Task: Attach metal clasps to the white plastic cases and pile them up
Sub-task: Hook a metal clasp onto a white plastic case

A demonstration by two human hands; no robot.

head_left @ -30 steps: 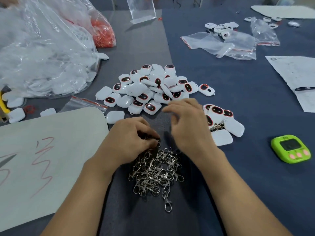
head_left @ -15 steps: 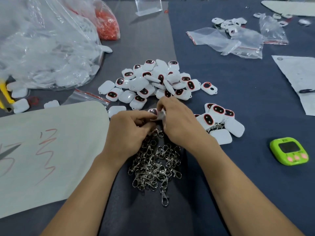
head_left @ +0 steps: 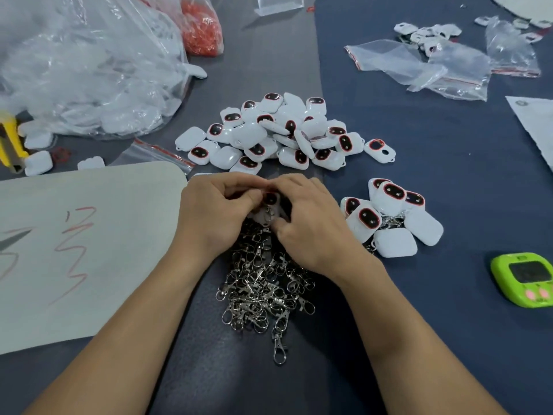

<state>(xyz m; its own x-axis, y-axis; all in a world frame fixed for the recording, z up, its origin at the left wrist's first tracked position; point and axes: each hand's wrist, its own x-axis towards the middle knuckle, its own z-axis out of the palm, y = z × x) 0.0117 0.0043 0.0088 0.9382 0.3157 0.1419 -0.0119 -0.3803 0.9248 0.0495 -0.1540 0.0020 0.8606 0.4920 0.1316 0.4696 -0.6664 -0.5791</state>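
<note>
The work is laid out on a dark blue cloth-covered table (head_left: 449, 181), so that white and silver parts show plainly against it. Far to the left of the grip and beyond it, a large crumpled clear plastic bag (head_left: 89, 73) of further white pieces is kept as reserve stock. Directly left of the grip a pale sheet marked with red strokes (head_left: 89, 259) is spread. Just beyond the grip, a loose heap of white rounded plastic cases with red-rimmed dark windows (head_left: 278, 136) is kept within a short reach, apparently the unfinished supply. Directly beneath and nearer than the grip, a tangle of silver metal swivel clasps (head_left: 263, 286) is gathered, so that one can be drawn up without the wrists being shifted. To the right of the grip, a smaller pile of cases with clasps showing among them (head_left: 392, 220) is set apart, seemingly the finished stack. The left hand (head_left: 215, 217) and right hand (head_left: 311, 226) are brought together, fingers curled. A lime-green digital timer (head_left: 522, 283) is placed well to the right. Between the fingertips a single white case (head_left: 270, 200) is pinched by both hands, window upward, and a single clasp (head_left: 269, 215) is seen hanging at its near edge; whether it is already hooked through cannot be told.
</note>
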